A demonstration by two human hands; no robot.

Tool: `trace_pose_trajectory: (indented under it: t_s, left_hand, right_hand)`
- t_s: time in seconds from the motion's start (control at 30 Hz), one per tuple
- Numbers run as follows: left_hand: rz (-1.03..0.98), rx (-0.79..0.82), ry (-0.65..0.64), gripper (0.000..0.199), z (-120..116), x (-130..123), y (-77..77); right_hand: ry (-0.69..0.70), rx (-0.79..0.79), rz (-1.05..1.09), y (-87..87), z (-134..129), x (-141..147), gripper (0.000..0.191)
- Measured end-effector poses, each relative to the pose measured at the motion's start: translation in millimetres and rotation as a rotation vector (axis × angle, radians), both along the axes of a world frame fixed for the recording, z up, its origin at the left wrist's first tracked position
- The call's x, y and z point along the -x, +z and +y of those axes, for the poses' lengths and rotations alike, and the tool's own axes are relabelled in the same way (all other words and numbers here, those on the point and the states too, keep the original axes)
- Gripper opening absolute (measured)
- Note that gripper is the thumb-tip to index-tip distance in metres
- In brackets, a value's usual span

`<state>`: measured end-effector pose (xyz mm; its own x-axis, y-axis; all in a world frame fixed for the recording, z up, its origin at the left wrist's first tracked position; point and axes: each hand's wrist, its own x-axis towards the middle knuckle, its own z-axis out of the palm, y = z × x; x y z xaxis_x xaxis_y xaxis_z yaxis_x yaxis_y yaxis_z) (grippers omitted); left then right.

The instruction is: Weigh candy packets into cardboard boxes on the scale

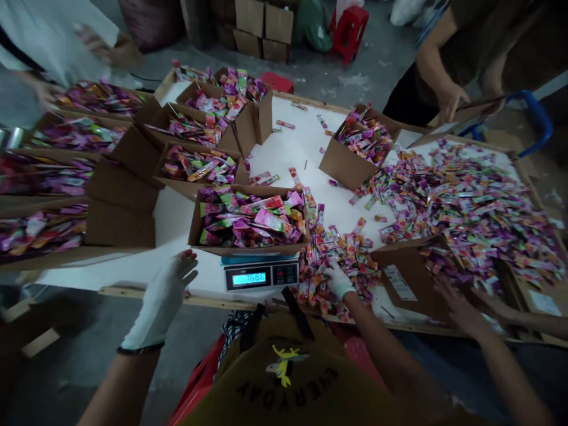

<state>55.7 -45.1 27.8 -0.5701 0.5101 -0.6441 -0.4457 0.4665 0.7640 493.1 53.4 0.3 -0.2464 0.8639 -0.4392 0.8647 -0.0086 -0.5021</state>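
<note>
Left side of frame: filled cartons (122,222) with flaps up, on the table (173,222). Left grip (155,305), white glove with bare fingertips, lower left of centre: released, fingers spread, holding nothing, near the front left corner of the open box (196,225). Good spot to steady or square the box, but a light touch only; any lean or push would throw off the reading.

Centre: box is on the scale (284,275), heaped with small wrapped packets (270,220), some near rim height. Display (249,278) is lit, digits too blurred to trust. Best to read it with both hands off and the box fully on the platform, no flap or stray packet bearing on it. Packets laid flat and pressed in gently sit better than ones standing up.

Right of centre: right grip (339,281), also gloved, is down in the loose packets (326,254), just right of the scale; can't tell if it's clenched on any. Small handfuls, fingers scooping under the pile, drop fewer; single packets suit fine changes in weight. Keep the wrist clear of the scale edge.

Further right: carton with label (402,284) and a co-worker's hand (459,310) close by, so keep the reach short. Large loose heap fills the right side.
</note>
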Motion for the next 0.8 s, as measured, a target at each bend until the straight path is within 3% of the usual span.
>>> trace_pose_trajectory:
  t_s: [0.1, 0.2, 0.27, 0.33, 0.43, 0.53, 0.57, 0.63, 0.7, 0.8]
  left_hand:
    - [0.014, -0.042, -0.005, 0.024, 7.5, -12.2, 4.2]
    - [0.042, -0.074, -0.004, 0.027, 10.4, -18.8, 7.0]
    - [0.055, -0.083, -0.007, 0.03, 9.7, -19.8, 6.1]
    - [0.048, -0.077, -0.02, 0.034, 8.5, -20.0, 4.2]
    - [0.02, -0.052, -0.019, 0.037, 7.7, -22.7, 3.2]
    - [-0.015, -0.061, -0.017, 0.042, 7.0, -26.7, 4.3]
    - [-0.02, -0.071, -0.022, 0.044, 5.7, -27.0, 4.2]
    - [-0.012, -0.096, -0.022, 0.047, 0.3, -24.3, 2.5]
    - [0.021, -0.096, 0.005, 0.047, -9.4, -17.2, -2.0]
    - [0.075, -0.034, 0.062, 0.041, -28.8, -3.3, -11.6]
  right_hand:
    - [-0.089, 0.014, -0.004, -9.5, 10.4, -12.4, 0.019]
    - [-0.176, -0.044, -0.002, 6.6, 42.1, -37.1, 0.012]
    - [-0.219, -0.107, 0.089, 37.5, 61.6, -48.2, 0.022]
    - [-0.255, -0.146, 0.384, 79.9, 72.6, -42.0, 0.035]
    - [-0.238, -0.135, 0.937, 143.4, 74.9, 4.6, 0.045]
    - [-0.092, -0.048, 1.087, 177.8, 72.3, 66.2, 0.054]
    - [-0.042, -0.017, 1.061, 179.0, 72.4, 81.3, 0.061]
    - [-0.002, -0.005, 0.968, 165.4, 75.1, 94.7, 0.075]
    - [-0.052, -0.05, 0.883, 134.2, 79.4, 84.6, 0.079]
    - [-0.176, -0.08, 0.601, 71.3, 77.4, 45.0, 0.065]
